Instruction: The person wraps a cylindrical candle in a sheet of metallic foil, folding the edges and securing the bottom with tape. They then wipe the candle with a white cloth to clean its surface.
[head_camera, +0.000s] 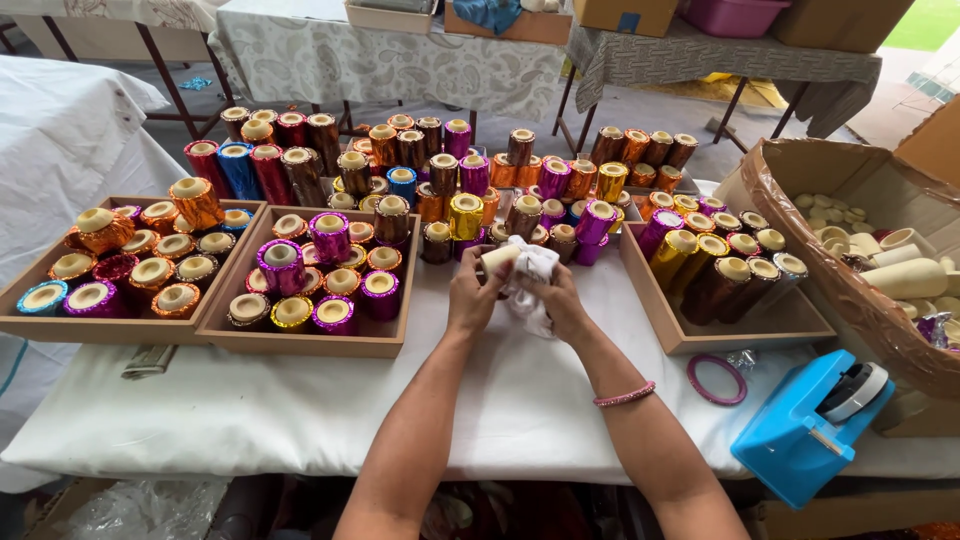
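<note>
- The left hand (472, 298) is closed around a plain cream candle (497, 259), fingers wrapped about its lower part, with the bare end sticking out past the thumb.
- The right hand (560, 305) is bunched around a white cloth (530, 272), pressing it against the candle's side.
- The candle's long axis is tilted, its free end pointing up and to the right, toward the cloth; its base sits hidden in the left palm.
- The candle lies between the two hands, just above the white tablecloth (300, 410), at the middle of the table's near half. Both hands touch it or its wrap, the left directly, the right through the cloth.
- Beyond the hands stands a crowd of foil-wrapped candles (465, 215) in many colours; more fill a wooden tray (310, 340) to the left and a second tray (760, 325) to the right.
- A pink bangle (626, 396) sits on the right wrist; a pink ring (716, 379) and a blue tape dispenser (808, 425) lie near the right forearm.
- A cardboard box (800, 190) of bare candles stands at the far right.
</note>
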